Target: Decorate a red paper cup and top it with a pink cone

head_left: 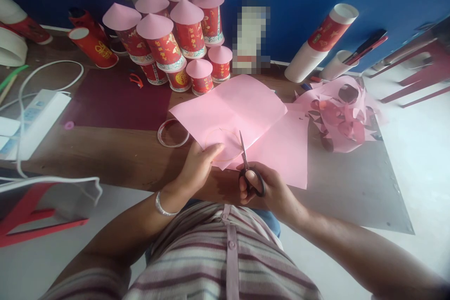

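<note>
My left hand (202,164) pinches the lower edge of a pink paper sheet (228,103), thumb on top. A round outline is drawn on that sheet near the thumb. Black-handled scissors (244,150) are in my right hand (260,180), fingers through the loops. Their blades point up and away from me, at the right side of the drawn circle. A second pink sheet (284,150) lies on the table underneath. Left of the held sheet, a ring-shaped roll (173,132) rests on the wood.
Several red paper cups with pink cone tops (161,40) stand stacked at the back. Pink paper scraps (346,117) are heaped on the right. A stack of cups (316,47) and a pen cup (339,65) stand behind them. A white power strip (38,122) with cables lies left.
</note>
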Action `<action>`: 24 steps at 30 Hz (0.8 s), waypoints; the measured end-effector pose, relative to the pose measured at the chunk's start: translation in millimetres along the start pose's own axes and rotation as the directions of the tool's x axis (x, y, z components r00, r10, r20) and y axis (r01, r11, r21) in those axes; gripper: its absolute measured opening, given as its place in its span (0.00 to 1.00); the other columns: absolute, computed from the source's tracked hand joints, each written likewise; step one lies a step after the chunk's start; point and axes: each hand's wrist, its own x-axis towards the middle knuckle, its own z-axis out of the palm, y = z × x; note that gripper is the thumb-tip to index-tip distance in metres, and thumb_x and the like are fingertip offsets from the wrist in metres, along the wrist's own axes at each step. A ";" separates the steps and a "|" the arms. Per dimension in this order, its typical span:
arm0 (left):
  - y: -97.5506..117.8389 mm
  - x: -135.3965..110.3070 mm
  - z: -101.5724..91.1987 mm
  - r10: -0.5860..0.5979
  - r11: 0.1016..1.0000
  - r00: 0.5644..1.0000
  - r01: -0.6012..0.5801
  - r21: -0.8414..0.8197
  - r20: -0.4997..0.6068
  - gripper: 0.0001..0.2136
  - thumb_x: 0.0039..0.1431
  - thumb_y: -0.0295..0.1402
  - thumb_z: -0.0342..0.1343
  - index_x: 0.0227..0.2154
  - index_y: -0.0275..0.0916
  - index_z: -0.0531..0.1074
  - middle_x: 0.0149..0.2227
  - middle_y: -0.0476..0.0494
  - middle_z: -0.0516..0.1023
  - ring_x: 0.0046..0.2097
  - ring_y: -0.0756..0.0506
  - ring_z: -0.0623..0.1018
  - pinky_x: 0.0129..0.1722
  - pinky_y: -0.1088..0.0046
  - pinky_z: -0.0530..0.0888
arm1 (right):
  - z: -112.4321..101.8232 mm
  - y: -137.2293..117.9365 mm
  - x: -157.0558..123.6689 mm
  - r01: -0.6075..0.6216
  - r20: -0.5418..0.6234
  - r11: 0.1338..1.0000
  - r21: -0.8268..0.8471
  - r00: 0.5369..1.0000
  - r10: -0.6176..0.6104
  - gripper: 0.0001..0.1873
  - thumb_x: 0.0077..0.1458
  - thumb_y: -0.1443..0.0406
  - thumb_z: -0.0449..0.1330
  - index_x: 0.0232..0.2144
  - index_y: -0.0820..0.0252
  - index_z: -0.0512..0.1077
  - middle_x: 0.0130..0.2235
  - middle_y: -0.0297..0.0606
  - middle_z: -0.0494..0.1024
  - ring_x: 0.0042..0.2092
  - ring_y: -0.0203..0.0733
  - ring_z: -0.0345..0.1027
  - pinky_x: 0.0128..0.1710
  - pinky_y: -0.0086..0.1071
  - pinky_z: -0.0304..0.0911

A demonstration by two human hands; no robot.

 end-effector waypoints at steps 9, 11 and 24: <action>10.0 -1.9 -0.4 0.015 0.994 1.000 -0.015 0.113 -0.004 0.04 0.49 0.31 0.60 0.27 0.37 0.77 0.34 0.42 0.80 0.43 0.39 0.79 0.47 0.64 0.78 | 0.6 1.8 -1.6 -0.006 -0.007 0.999 0.037 1.000 0.007 0.24 0.58 0.45 0.65 0.38 0.61 0.70 0.28 0.30 0.74 0.27 0.32 0.71 0.27 0.29 0.73; 10.5 -1.9 -0.5 0.025 0.992 1.000 -0.024 0.122 -0.006 0.04 0.50 0.31 0.59 0.27 0.37 0.77 0.35 0.42 0.81 0.44 0.39 0.80 0.47 0.64 0.79 | 0.5 2.5 -2.1 -0.009 -0.013 0.999 0.041 1.000 0.009 0.24 0.58 0.46 0.65 0.38 0.61 0.71 0.28 0.30 0.74 0.27 0.32 0.71 0.28 0.29 0.74; 5.7 -1.7 1.5 -0.047 0.999 0.999 0.046 -0.022 -0.028 0.05 0.46 0.31 0.63 0.28 0.38 0.77 0.33 0.43 0.79 0.44 0.38 0.79 0.46 0.63 0.77 | 1.1 2.5 -2.0 0.007 -0.023 0.999 0.040 1.000 -0.006 0.23 0.59 0.46 0.65 0.37 0.61 0.71 0.28 0.30 0.74 0.26 0.32 0.71 0.27 0.29 0.74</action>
